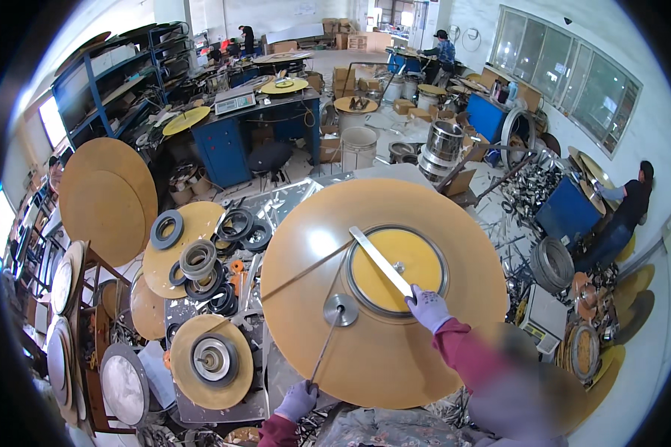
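A large tan round disc (440, 357) lies in front of me. On it sit a metal ring (446, 261) around a yellow inner plate (417, 257) and a small round metal hub (341, 311). My right hand (429, 307), in a light purple glove, grips one end of a flat metal bar (380, 261); the bar slants across the ring. At the disc's near left edge, my left hand (297, 401), also gloved, is closed on a thin metal strip (325, 350) that runs up to the hub. Another dark narrow strip (306, 270) crosses the disc's left side.
A smaller disc with a stepped wheel (215, 359) lies at left, near several black rings (235, 223). Large discs (108, 201) stand further left. Behind are a blue workbench (220, 153) and a white bucket (358, 147). Metal scraps (529, 186) and a co-worker (628, 205) are at right.
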`<move>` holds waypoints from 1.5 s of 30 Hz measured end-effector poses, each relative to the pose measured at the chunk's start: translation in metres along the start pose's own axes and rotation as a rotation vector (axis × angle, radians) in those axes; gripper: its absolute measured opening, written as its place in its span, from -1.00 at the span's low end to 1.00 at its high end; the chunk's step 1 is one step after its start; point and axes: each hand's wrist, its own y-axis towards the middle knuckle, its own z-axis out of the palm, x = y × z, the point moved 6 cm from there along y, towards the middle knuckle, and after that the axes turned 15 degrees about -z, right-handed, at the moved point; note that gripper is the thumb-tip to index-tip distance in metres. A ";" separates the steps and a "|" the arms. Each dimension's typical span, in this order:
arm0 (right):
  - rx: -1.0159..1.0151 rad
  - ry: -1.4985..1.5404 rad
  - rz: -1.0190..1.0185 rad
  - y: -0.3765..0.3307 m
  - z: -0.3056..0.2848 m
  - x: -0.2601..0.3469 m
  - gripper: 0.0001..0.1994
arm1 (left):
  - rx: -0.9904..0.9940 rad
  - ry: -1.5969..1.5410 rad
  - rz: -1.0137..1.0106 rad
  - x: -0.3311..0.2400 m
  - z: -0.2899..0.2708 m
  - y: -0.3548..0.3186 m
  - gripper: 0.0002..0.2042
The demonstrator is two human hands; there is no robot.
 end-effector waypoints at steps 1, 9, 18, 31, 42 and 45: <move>-0.007 0.005 0.004 0.000 0.001 -0.001 -0.57 | 0.006 -0.008 -0.004 0.001 0.001 0.001 -0.70; -0.004 0.016 -0.012 0.001 0.002 -0.001 -0.59 | 0.038 -0.087 -0.008 -0.006 -0.004 -0.005 -0.69; -0.007 0.009 0.001 0.003 0.004 0.002 -0.60 | 0.032 -0.077 -0.022 -0.003 -0.005 -0.005 -0.68; -0.070 0.031 -0.031 0.003 0.009 -0.003 -0.60 | 0.024 -0.051 0.048 -0.009 -0.007 -0.007 -0.70; -0.147 -0.008 -0.094 0.000 0.004 -0.004 -0.67 | -0.025 -0.092 0.045 -0.012 -0.004 -0.009 -0.71; -0.122 -0.017 -0.071 0.000 0.006 -0.005 -0.63 | 0.012 -0.063 0.044 -0.012 -0.003 -0.011 -0.69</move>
